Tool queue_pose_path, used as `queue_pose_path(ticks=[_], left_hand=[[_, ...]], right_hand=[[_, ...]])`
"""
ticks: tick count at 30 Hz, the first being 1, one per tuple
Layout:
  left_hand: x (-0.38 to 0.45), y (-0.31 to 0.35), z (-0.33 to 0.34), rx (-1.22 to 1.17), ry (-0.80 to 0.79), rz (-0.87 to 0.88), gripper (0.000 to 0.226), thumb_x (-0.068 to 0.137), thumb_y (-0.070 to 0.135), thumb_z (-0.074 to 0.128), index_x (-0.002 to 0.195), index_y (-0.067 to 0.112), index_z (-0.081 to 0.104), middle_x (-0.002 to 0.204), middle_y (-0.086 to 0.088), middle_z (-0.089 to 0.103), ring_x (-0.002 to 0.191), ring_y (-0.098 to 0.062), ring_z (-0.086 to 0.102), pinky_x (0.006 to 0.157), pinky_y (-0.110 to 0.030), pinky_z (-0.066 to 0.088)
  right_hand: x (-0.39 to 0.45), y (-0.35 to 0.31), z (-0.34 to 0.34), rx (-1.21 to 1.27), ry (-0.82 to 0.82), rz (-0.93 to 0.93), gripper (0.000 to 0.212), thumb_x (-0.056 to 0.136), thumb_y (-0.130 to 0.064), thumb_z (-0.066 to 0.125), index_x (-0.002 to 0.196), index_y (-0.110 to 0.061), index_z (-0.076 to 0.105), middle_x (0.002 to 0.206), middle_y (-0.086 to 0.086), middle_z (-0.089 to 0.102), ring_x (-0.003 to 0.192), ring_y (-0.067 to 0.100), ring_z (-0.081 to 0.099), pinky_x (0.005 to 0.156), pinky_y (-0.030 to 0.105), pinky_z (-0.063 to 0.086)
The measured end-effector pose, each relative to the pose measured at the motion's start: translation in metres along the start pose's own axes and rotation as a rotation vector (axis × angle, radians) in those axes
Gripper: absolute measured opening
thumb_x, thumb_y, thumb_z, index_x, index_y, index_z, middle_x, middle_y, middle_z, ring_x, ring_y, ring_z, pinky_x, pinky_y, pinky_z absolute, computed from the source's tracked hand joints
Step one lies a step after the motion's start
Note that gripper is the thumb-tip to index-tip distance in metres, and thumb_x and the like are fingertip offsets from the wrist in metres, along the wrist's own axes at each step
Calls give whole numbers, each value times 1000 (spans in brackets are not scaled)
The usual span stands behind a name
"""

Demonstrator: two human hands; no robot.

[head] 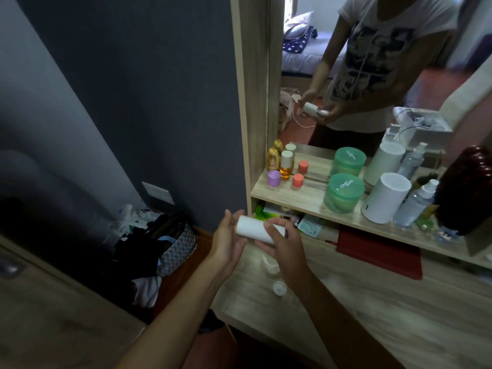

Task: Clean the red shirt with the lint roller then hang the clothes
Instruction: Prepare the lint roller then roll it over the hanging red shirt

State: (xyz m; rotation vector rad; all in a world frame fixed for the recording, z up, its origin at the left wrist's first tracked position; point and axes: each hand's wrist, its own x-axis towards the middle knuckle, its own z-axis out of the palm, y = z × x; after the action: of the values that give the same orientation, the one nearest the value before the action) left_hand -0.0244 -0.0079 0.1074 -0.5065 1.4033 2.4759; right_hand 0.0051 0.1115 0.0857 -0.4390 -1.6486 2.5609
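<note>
A white lint roller [251,229] lies sideways between my two hands, above the left end of a wooden dresser top [372,315]. My right hand [283,243] grips its right end, fingers curled over the top. Against the roller's left end rests my left hand [229,241], with its palm cupped and its fingers nearly straight. The roller's handle is hidden under my right hand. No red shirt is visible; a dark red flat thing [380,251] lies on the dresser under the shelf.
A shelf [306,206] holds small bottles, a green tub [343,193], a white cylinder [384,198] and a spray bottle. A mirror [359,75] stands behind it. A small white cap [279,287] lies on the dresser. A basket of dark clothes [159,243] stands on the floor at left.
</note>
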Motion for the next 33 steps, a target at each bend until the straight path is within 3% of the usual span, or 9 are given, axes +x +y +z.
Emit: queue_pose_path(ticks=[8,10,13,16,18,23,27,30,33], left_hand=[[5,-5,-13,515,36,208,25,83,44,68,99,25,63,112,-15,64,104,-29,65,91,-52,54],[8,-1,-16,490,110,215,29,84,45,67,102,24,60,109,-14,64,103,-30,65,89,-54,55],[10,2,-22,499,156,197,33,90,40,62,111,16,56,106,-13,63,97,-27,66,86,-48,57],[11,-3,-28,506,164,165,30,92,37,60,113,16,54,105,-11,61,94,-22,64,79,-38,58],[12,-7,-31,438,182,132,34,92,37,61,115,13,53,108,-12,60,99,-24,64,74,-34,58],[10,-11,-38,258,234,66,43,92,35,61,119,4,52,100,-16,63,85,-23,67,58,-29,57],[9,-12,-47,234,253,51,50,91,38,62,124,2,51,102,-21,61,68,-18,63,48,-23,52],[12,-13,-53,193,285,30,47,91,38,63,123,5,53,106,-16,64,82,-20,68,52,-25,55],[11,-13,-51,160,278,1,46,91,37,63,121,3,54,101,-14,66,82,-19,70,55,-27,57]], right_hand=[[6,15,2,-41,64,142,33,96,-49,44,119,-26,52,113,6,61,102,25,63,72,41,56],[7,31,-15,-378,146,70,35,97,-49,36,111,-23,54,100,9,64,92,29,64,75,42,55],[7,67,-49,-1323,-73,-13,29,97,-29,37,111,-12,55,90,3,50,85,25,54,83,41,51],[-1,101,-73,-1650,-267,40,34,95,-27,42,127,-20,48,120,4,48,108,20,51,90,33,45],[-3,120,-85,-1592,-219,20,39,96,-32,42,135,-24,44,135,-2,46,121,16,48,95,31,42],[-11,122,-95,-1220,-69,-12,19,93,-28,56,111,-24,56,99,-2,62,86,11,61,70,22,48],[-12,107,-84,-1371,-271,-66,18,91,-28,50,91,-46,44,86,-23,44,70,-11,45,68,11,37],[-2,90,-63,-1050,-37,-57,22,86,-22,61,106,-14,67,95,7,67,85,15,64,80,24,49],[6,52,-29,-636,107,-27,14,85,-15,65,99,-18,67,94,10,71,83,22,68,75,16,52]])
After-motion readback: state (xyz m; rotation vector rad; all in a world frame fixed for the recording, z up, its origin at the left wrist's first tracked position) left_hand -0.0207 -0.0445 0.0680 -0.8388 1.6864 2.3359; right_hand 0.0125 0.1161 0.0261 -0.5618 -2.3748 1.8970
